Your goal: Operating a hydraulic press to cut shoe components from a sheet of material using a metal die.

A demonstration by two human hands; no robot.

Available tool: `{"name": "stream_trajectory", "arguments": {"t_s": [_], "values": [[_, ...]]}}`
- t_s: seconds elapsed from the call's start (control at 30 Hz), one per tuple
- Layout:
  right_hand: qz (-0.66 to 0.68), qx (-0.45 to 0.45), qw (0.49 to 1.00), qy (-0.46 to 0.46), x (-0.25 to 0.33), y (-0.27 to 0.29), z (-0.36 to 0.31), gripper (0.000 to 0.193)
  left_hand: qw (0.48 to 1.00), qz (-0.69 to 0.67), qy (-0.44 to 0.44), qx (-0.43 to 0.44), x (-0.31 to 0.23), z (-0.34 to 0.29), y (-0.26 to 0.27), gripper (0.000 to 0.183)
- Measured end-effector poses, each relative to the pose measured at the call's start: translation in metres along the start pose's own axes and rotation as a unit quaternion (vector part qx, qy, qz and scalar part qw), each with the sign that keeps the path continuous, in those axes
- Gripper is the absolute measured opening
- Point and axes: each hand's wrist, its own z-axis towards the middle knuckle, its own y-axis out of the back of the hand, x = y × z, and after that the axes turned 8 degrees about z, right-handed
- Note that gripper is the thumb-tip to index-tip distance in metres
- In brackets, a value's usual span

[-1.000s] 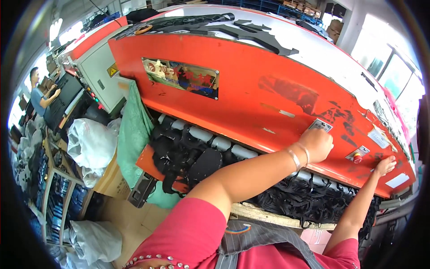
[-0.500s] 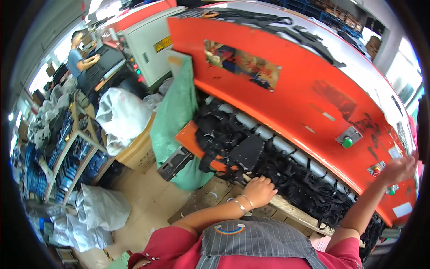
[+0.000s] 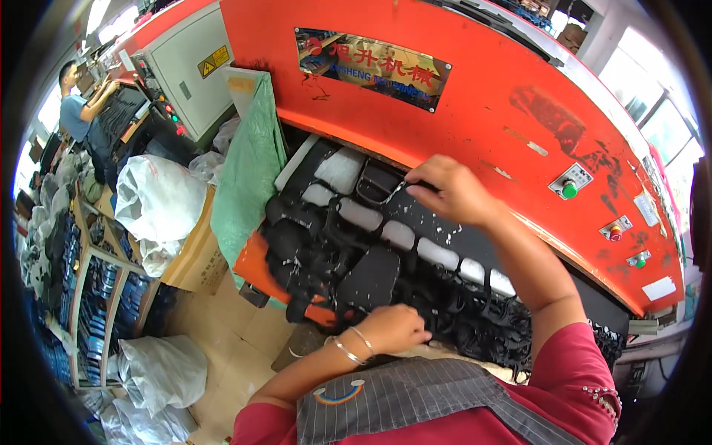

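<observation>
Under the front of a red machine lies a bed covered with black sheet material, loose cut scrap and pale exposed patches. My right hand reaches over the far part of this bed, thumb and fingers pinched at the edge of the black material; what they grip is too small to tell. Close to the bed's near edge, my left hand is curled with its knuckles up, and its fingertips are hidden. Just beyond it rests a flat black piece. Tangled black strips spread to the right.
Green and red buttons sit on the machine's front. At the left are a green cloth, a white sack on a cardboard box, and a loaded shelf. Another person works at the far left.
My right hand has swung from the button side at the far right onto the bed's far middle. The pale patches and black sheet now show more fully. My left hand has drawn slightly nearer to me.
</observation>
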Motion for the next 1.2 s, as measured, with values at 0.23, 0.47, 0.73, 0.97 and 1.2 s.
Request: {"name": "stream_trajectory", "arguments": {"t_s": [0.23, 0.47, 0.73, 0.97, 1.2], "values": [[-0.139, 0.155, 0.977, 0.048, -0.105, -0.112, 0.055, 0.046, 0.942, 0.144, 0.072, -0.294, 0.140, 0.062, 0.083, 0.029], [-0.112, 0.391, 0.913, -0.012, -0.131, -0.128, 0.119, 0.052, 0.949, 0.137, 0.019, -0.283, 0.197, 0.087, 0.079, 0.019], [-0.075, 0.215, 0.974, -0.017, -0.141, -0.140, 0.103, 0.043, 0.951, 0.086, 0.058, -0.292, 0.198, 0.091, 0.079, 0.016], [0.022, 0.192, 0.929, -0.317, -0.092, -0.135, 0.072, 0.041, 0.939, 0.117, 0.045, -0.321, 0.201, 0.094, 0.083, 0.015], [0.055, 0.367, 0.915, -0.156, -0.130, -0.141, 0.069, 0.035, 0.953, 0.062, 0.039, -0.295, 0.191, 0.095, 0.080, 0.013]]}}
